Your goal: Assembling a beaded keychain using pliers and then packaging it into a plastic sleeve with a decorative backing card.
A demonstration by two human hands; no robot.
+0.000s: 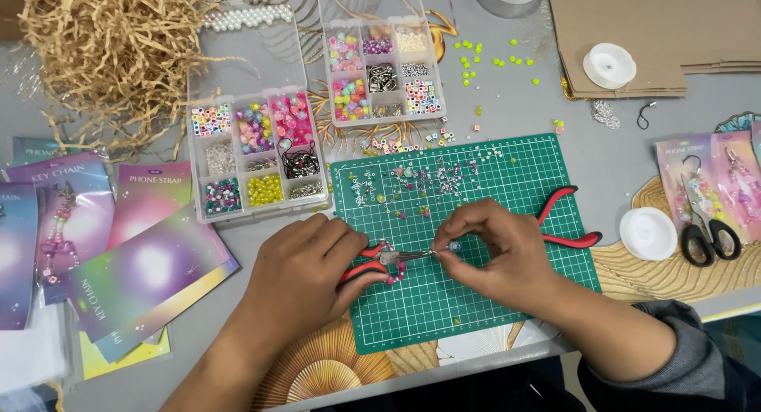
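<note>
A small bead piece (450,246) sits over the green mat (507,182), pinched between the right hand's (495,253) fingers. The pliers (388,260), red-handled, nip its metal end, with the left hand (305,265) closed on the handles. Judged best: squeeze gently, keep the piece steady and low over the mat. Spare pliers (567,218) lie just beside.

Two bead boxes (255,154), two pliers (567,222) (one held), one scissors (708,231), two spools (609,65)
</note>
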